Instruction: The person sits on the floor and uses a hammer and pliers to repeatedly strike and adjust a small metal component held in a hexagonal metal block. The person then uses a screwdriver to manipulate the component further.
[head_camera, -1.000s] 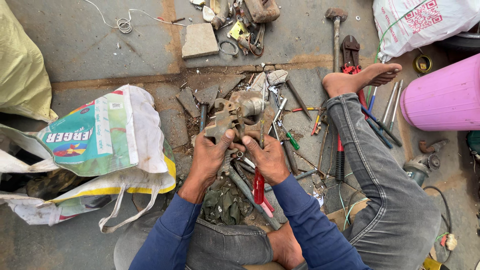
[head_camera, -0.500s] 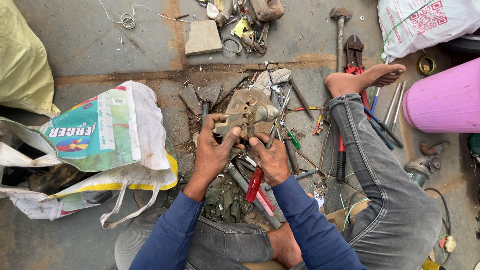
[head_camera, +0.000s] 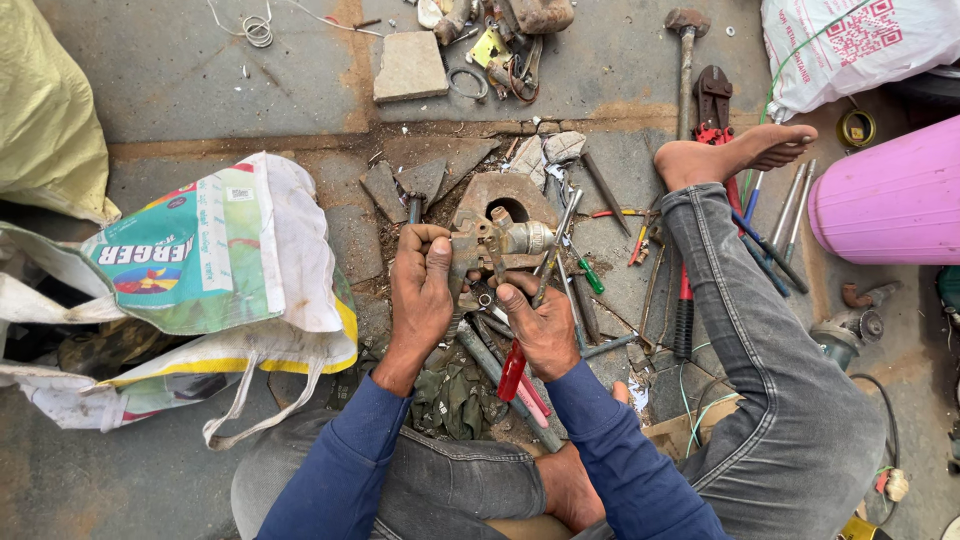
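The person is sitting on a stained, cracked concrete floor (head_camera: 180, 80) with broken slab pieces at the centre, holding a corroded metal fitting (head_camera: 495, 245) above a rusty block; the left hand (head_camera: 420, 295) is closing around the fitting's left end, and the right hand (head_camera: 540, 325) is gripping it from below along with a red-handled tool (head_camera: 513, 370). Scattered hand tools are lying to the right beside a pink tub (head_camera: 890, 200), a printed sack (head_camera: 210, 260) is resting to the left, and a hammer (head_camera: 685, 50) is lying at the top.
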